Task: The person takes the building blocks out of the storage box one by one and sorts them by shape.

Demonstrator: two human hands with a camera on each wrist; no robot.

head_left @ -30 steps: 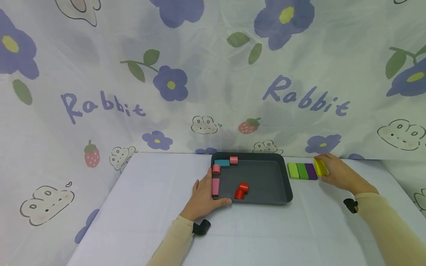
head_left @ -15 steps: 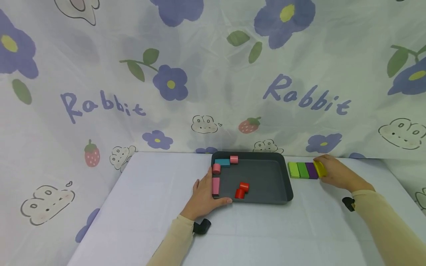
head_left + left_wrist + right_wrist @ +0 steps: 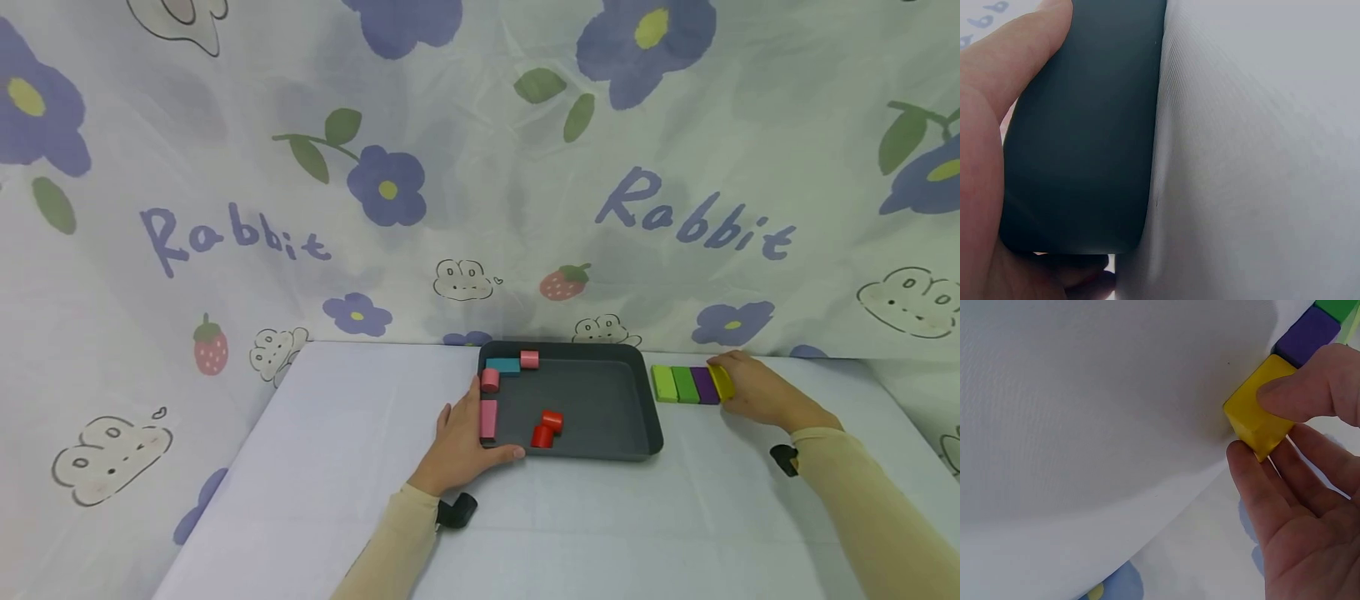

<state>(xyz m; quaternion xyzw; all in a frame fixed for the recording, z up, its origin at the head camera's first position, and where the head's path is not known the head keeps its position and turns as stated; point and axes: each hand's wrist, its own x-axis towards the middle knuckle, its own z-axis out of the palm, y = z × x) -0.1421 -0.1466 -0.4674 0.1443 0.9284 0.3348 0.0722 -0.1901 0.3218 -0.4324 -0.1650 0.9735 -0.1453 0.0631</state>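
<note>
the right hand pinches a smooth yellow block with flat faces

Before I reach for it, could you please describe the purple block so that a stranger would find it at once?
Start at the dark grey tray on the white table. Going right in the head view, pass the light green block and the darker green block to the purple block. It is the row's only purple piece, just before the yellow block.
</note>
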